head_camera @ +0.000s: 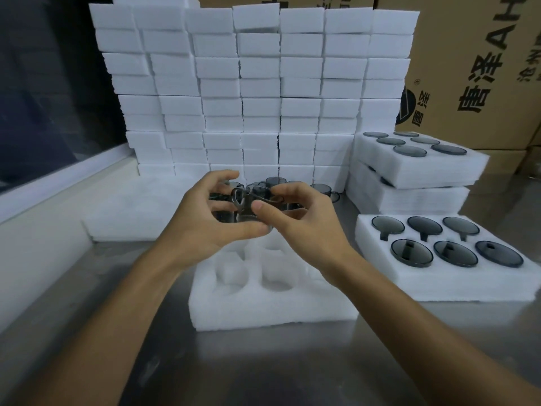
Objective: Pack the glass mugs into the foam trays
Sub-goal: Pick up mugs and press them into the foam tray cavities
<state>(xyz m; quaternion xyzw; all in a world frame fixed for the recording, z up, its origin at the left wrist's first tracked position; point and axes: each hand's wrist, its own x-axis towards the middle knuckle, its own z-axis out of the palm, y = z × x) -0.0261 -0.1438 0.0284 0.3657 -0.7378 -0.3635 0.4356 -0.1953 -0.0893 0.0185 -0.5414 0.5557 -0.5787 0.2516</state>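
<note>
Steel bench (263,361) carries an empty foam tray (272,306) beneath both hands. Left hand (205,218) and right hand (304,224) each grip a smoky, see-through mug (244,209), its handle toward the camera; its axis is unclear.

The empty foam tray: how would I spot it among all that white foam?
Find the wall of stacked foam blocks at the back. On the metal table before it, under both hands, lies the empty foam tray. Unlike the filled tray beside it, its round pockets hold nothing.

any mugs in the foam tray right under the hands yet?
No: the visible pockets of the foam tray below the hands show only white foam, while the glass mug is held above it by the left hand and right hand.
</note>
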